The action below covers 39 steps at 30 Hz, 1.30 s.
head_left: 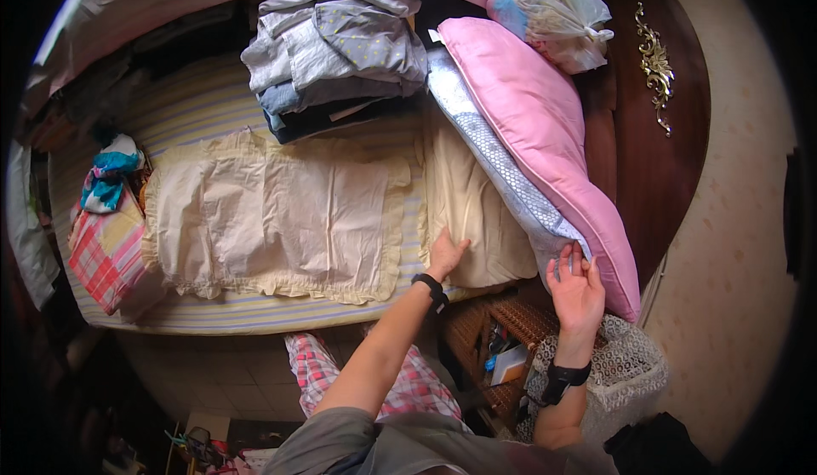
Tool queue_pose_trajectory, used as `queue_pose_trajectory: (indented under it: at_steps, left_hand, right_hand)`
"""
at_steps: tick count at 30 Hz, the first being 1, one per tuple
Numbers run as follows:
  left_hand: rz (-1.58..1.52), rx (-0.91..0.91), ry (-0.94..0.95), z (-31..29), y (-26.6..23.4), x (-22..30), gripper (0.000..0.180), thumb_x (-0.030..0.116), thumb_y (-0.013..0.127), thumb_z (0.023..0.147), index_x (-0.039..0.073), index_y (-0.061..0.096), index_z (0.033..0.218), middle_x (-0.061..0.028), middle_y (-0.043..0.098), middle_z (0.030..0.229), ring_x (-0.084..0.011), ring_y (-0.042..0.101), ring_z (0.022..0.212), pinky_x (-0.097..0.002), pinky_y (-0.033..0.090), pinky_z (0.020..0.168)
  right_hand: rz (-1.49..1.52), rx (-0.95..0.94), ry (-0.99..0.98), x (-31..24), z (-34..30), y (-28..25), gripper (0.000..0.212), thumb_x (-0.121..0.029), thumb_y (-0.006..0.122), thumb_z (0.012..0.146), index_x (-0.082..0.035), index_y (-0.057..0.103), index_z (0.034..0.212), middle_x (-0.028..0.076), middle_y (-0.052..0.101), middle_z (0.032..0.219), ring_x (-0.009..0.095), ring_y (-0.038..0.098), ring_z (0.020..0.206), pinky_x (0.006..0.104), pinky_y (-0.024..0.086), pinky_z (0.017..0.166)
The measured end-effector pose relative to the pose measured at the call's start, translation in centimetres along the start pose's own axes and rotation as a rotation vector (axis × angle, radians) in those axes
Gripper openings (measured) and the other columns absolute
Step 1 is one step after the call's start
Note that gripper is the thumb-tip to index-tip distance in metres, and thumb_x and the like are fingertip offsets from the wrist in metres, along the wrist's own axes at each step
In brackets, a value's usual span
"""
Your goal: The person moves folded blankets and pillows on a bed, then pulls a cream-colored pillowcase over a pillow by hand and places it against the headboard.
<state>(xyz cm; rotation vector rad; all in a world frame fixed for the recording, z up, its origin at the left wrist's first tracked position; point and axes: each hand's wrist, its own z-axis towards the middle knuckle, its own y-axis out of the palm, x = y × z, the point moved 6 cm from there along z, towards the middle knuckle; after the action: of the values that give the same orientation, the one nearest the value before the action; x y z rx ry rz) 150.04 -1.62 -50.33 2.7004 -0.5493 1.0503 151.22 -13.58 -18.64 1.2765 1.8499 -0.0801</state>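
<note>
My left hand (pixel 448 254) rests on a cream pillow (pixel 468 185) at the right end of the mattress, thumb stretched away from the fingers. With its palm up, my right hand (pixel 578 292) is at the near corner of a grey-white patterned pillow (pixel 489 130), fingertips against the edge and fingers apart. A pink pillow (pixel 536 126) lies on top of the patterned one and leans toward the headboard. Left of the cream pillow, a frilled cream pillowcase (pixel 281 220) is spread flat on the striped mattress (pixel 196 122).
Folded grey and blue clothes (pixel 336 49) are stacked at the back. A tied plastic bag (pixel 553 20) sits by the dark wooden headboard (pixel 625 126). Plaid cloth (pixel 111 241) lies far left. A wicker shelf (pixel 519 317) and lacy white cover (pixel 634 360) stand near my right arm.
</note>
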Motion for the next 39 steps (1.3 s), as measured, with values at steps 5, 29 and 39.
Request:
queue_pose_trajectory:
  at_steps: [5,29,39]
  left_hand:
    - [0.041,0.324,0.021,-0.2,-0.3,1.0,0.056,0.034,0.072,0.081,-0.005,0.055,0.117,-0.0264,0.066,0.102,-0.0416,0.063,0.1,-0.047,0.048,0.09]
    - [-0.297,-0.243,-0.139,-25.8,-20.7,1.6,0.036,0.014,0.056,0.092,-0.003,0.056,0.124,-0.0074,0.066,0.109,-0.0158,0.061,0.096,-0.0308,0.051,0.084]
    - [-0.367,0.043,-0.257,-33.7,-32.9,-9.9,0.044,0.012,0.061,0.088,-0.005,0.053,0.128,-0.0116,0.065,0.114,-0.0193,0.063,0.098,-0.0326,0.052,0.084]
  right_hand:
    - [-0.17,-0.114,-0.129,1.7,0.3,-0.8,0.024,-0.031,0.05,0.101,-0.01,0.056,0.09,0.011,0.055,0.124,0.024,0.046,0.125,0.0503,0.03,0.108]
    - [-0.206,-0.14,-0.622,-4.3,3.7,-1.2,0.023,-0.015,0.054,0.099,-0.007,0.056,0.077,0.01,0.065,0.088,0.027,0.064,0.105,0.0425,0.042,0.098]
    - [-1.348,-0.301,0.084,24.9,11.9,-11.5,0.085,-0.054,0.062,0.089,0.007,0.038,0.143,0.021,0.039,0.149,0.031,0.034,0.139,0.0346,0.024,0.115]
